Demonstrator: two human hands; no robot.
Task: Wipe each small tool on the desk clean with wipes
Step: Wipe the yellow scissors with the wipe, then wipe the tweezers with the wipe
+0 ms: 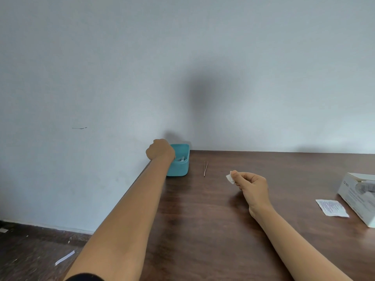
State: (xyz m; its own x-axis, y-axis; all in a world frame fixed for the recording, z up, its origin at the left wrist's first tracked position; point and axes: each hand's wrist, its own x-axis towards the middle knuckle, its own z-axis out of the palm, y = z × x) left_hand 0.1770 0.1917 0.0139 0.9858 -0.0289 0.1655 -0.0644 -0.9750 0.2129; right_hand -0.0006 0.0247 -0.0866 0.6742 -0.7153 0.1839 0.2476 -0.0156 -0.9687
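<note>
Pale grey wall backs your dark wooden desk; the desk's far edge meets the wall, and its left edge runs diagonally from the far corner down toward you, with dark floor beyond it. 1 white paper strip lies on that floor.

Your left hand reaches to the far-left corner, curled over the near-left rim of the teal box. Fingers point down into the box and are hidden from you; cannot tell whether they hold anything. 1 grey metal item shows inside the box, too small to identify. The box sits tight against both the wall and the left edge.

1 pair of tweezers lies flat just right of the box, apart from it, long axis pointing toward the wall.

Your right hand is near the desk's middle, fingers closed, pinching a small folded white wipe between thumb and fingertips.

At the right edge of view: 1 torn wipe sachet flat on the desk, and just beside it 1 white wipes carton, partly cut off by the frame.

Bare desk surface lies between your 2 forearms and along the near side
</note>
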